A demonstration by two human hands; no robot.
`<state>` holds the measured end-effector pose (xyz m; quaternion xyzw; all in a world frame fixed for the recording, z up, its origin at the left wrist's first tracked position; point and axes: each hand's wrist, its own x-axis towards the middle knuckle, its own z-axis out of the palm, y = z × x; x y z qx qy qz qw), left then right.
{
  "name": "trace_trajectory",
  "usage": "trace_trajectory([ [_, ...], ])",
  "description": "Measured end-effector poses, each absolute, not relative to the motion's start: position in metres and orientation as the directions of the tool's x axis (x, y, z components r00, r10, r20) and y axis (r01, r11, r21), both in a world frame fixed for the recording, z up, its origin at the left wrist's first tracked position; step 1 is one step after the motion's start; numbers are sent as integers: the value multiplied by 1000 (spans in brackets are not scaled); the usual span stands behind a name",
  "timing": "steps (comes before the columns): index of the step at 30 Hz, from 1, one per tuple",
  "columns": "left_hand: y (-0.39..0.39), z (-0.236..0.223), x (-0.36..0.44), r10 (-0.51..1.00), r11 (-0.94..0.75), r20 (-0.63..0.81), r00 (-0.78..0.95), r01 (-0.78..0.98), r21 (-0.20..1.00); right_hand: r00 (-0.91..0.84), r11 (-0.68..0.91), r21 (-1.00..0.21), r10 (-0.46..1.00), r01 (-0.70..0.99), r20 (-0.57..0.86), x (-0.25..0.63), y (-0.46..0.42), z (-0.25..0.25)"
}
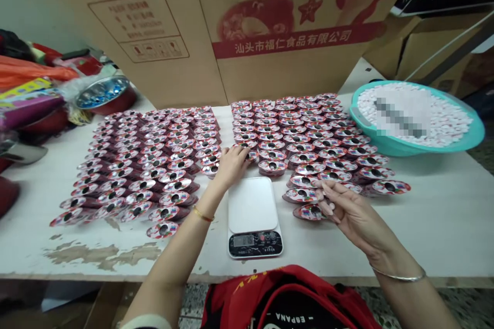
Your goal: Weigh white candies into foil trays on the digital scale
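Note:
Many upright packets with oval red-and-white tops and dark round holes stand in rows in two groups. My left hand (232, 164) reaches past the scale to the front of the middle rows, its fingers bent down over a packet (252, 156). Much of that packet is hidden by the hand. My right hand (347, 211) is closed in a pinch beside the front packets (309, 211) on the right; what lies between its fingers is too small to make out. Between my arms a white digital kitchen scale (252, 205) lies flat, its platform bare and its display lit.
A turquoise basin (420, 150) heaped with small whitish pieces stands at the right. Large cardboard boxes (185, 79) wall off the back. At the left are a metal bowl (125, 97) of blue-wrapped items and assorted bags (34, 108). The white table's front edge (77, 277) is worn.

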<state>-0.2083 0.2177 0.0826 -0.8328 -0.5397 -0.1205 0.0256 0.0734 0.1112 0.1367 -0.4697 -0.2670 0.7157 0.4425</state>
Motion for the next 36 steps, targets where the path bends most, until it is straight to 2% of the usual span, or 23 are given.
trace_trajectory([
  [4, 204, 80, -221, 897, -382, 279, 344, 919, 96, -188, -500, -751, 864, -431, -467, 74, 108, 132],
  [7, 176, 82, -245, 902, -274, 379, 207, 953, 131, -221, -532, -695, 842, -483, -491, 72, 104, 129],
  [10, 155, 78, -269, 916, -160, 382, 124, 985, 64, -281, -567, -673, 822, -474, -495, 61, 102, 127],
  [14, 150, 68, -282, 935, -150, 320, 154, 988, -39, -392, -615, -660, 787, -431, -476, 36, 100, 128],
  [18, 147, 82, -276, 913, -212, 345, 218, 976, -56, -432, -657, -619, 752, -430, -498, 24, 95, 129],
  [25, 115, 128, -231, 861, -492, 229, 455, 859, 141, -410, -692, -627, 719, -357, -561, 34, 85, 121],
  [31, 107, 110, -203, 885, -465, 135, 445, 839, 284, -387, -670, -672, 738, -316, -553, 35, 78, 116],
  [36, 101, 106, -221, 889, -457, 210, 407, 788, 411, -413, -614, -774, 752, -154, -514, 34, 83, 123],
])
